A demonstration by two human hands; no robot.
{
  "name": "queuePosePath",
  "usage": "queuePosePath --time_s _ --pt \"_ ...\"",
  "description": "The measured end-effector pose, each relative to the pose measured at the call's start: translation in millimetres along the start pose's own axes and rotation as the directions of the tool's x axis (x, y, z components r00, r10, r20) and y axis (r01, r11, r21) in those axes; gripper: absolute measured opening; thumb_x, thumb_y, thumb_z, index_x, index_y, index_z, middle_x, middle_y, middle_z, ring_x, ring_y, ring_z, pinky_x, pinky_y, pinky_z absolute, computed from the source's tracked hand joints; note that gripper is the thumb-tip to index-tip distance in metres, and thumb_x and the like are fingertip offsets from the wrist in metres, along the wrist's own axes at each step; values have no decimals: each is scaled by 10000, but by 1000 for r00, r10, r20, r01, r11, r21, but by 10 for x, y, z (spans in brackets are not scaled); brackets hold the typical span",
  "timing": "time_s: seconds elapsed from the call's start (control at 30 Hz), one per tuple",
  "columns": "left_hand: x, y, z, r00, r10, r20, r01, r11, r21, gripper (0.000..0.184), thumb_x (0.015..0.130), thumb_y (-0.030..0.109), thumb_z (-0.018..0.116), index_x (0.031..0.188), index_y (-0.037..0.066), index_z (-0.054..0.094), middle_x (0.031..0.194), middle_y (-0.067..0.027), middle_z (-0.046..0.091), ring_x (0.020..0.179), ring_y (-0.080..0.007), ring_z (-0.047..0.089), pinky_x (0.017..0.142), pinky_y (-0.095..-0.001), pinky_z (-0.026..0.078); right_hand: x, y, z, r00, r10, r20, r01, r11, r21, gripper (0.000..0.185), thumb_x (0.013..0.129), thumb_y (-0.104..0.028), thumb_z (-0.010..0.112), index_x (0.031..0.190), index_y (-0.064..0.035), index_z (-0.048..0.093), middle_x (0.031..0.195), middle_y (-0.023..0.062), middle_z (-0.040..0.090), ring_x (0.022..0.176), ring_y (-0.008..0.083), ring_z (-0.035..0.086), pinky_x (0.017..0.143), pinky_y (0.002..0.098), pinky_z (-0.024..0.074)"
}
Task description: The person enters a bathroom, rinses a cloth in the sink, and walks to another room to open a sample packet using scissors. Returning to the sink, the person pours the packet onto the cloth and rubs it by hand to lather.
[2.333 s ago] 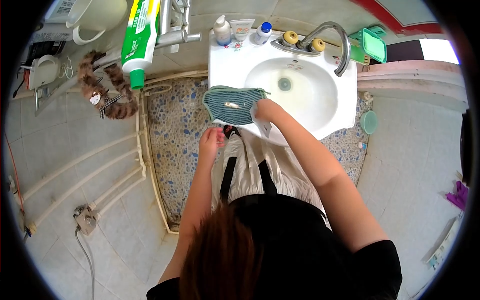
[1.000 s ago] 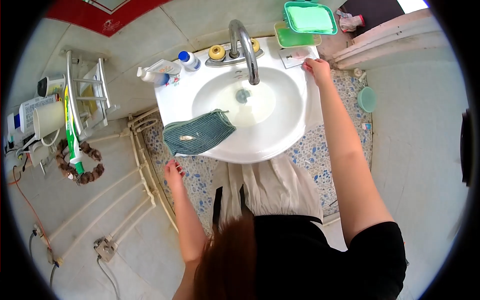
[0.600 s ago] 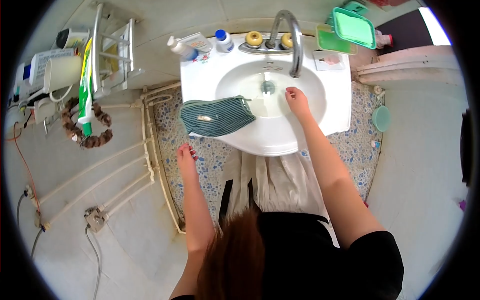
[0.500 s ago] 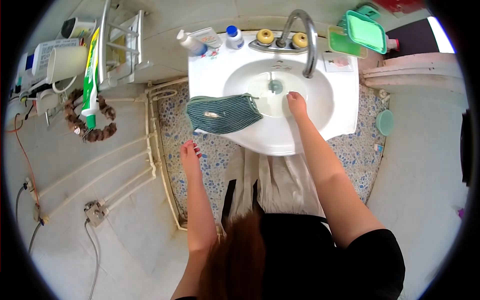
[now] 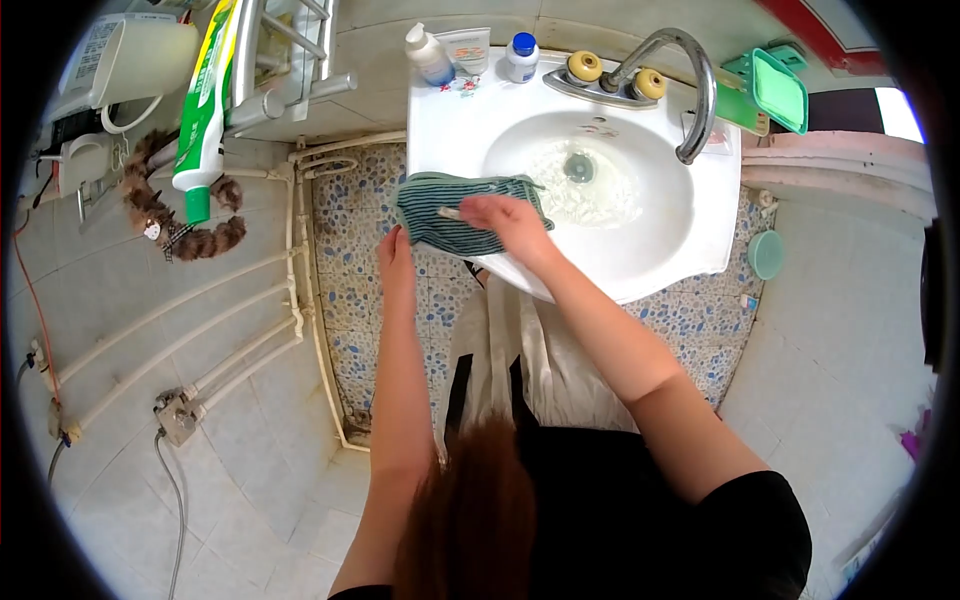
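A dark green and navy striped cloth [image 5: 425,222] lies over the left front part of the white washbasin [image 5: 436,130]. My right hand [image 5: 508,224] is over the cloth, its fingers closed at one end of a small whitish piece [image 5: 448,213] lying there. The fingertips partly cover that piece, so its kind does not show. My left hand [image 5: 396,258] is at the cloth's lower left edge, with fingers together and seemingly pinching the edge. Rippled water stands in the bowl around the drain [image 5: 578,168].
Behind the bowl stand a curved faucet [image 5: 700,90] with two yellow knobs, a white pump bottle [image 5: 428,58] and a blue-capped bottle [image 5: 521,60]. Green soap boxes [image 5: 778,92] sit at the back right. A toothpaste tube [image 5: 207,120] hangs at left, beside a metal rack [image 5: 290,50].
My right hand has moved left from the bowl to the whitish piece on the cloth. My left hand has risen to the cloth's edge. The water is now rippled, and the view has shifted.
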State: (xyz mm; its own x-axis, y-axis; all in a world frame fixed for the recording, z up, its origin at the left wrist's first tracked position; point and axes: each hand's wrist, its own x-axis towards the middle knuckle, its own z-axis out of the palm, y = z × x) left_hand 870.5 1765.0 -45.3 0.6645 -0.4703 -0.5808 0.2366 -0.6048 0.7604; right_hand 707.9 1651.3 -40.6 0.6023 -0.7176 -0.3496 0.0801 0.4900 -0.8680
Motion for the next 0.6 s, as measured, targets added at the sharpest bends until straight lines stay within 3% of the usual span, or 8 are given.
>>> queuePosePath --time_s 0.1,0.2,0.27,0.33,0.43,0.53,0.57,0.6 --pt "72 67 64 999 4 45 -6 999 42 507 914 385 474 1268 23 451 1244 -119 492 1169 -219 448 947 -316 352 -101 -252 258 997 26 73 13 869 -494 247 898 -133 463 1047 5 604 1015 164 627 881 284 618 795 342 485" --pt "51 208 118 996 -9 91 6 999 34 505 908 368 493 1261 9 451 1233 -115 499 1123 -209 476 921 -318 374 -72 -90 161 951 -303 -64 201 761 -617 236 869 -107 479 1048 -15 602 1009 169 612 904 329 586 809 364 460" --pt "74 225 129 992 6 129 -10 999 32 494 900 336 522 1257 3 449 1229 -115 502 1083 -206 499 894 -318 394 -13 103 -70 892 -368 -262 107 735 -670 278 848 -101 494 1099 1 555 1038 198 578 958 347 551 852 383 438" --pt "125 182 149 995 22 95 -24 1000 15 499 888 299 555 1280 18 430 1234 -107 499 1089 -207 487 917 -313 380 95 498 -372 798 -504 -329 24 573 -819 355 828 -182 548 1124 11 530 1045 228 565 972 347 548 855 393 435" --pt "239 6 200 991 128 28 -127 991 -42 450 874 246 578 1235 8 452 1169 -101 502 972 -199 505 839 -309 407 133 873 -516 829 -236 -507 -304 571 -763 446 799 -286 592 1114 22 522 1019 230 577 969 361 549 851 403 435" --pt "304 -49 190 978 207 19 -208 973 100 347 881 221 557 1149 11 486 1085 -80 518 893 -166 505 785 -303 416 97 744 -497 863 7 -504 -395 631 -668 453 786 -340 594 1058 18 549 988 209 591 952 372 550 827 409 440" --pt "304 -41 195 974 223 31 -225 958 181 311 886 216 545 1120 17 496 1060 -71 525 884 -152 499 780 -300 412 105 736 -477 859 56 -509 -398 698 -595 333 811 -282 559 975 7 574 938 154 613 883 318 579 789 391 451" --pt "273 -11 211 965 260 47 -263 961 85 289 886 213 536 1098 20 500 1036 -67 525 865 -149 495 764 -296 410 103 676 -464 867 137 -479 -339 867 -365 295 820 -262 545 949 1 578 929 138 614 866 290 584 778 376 456"
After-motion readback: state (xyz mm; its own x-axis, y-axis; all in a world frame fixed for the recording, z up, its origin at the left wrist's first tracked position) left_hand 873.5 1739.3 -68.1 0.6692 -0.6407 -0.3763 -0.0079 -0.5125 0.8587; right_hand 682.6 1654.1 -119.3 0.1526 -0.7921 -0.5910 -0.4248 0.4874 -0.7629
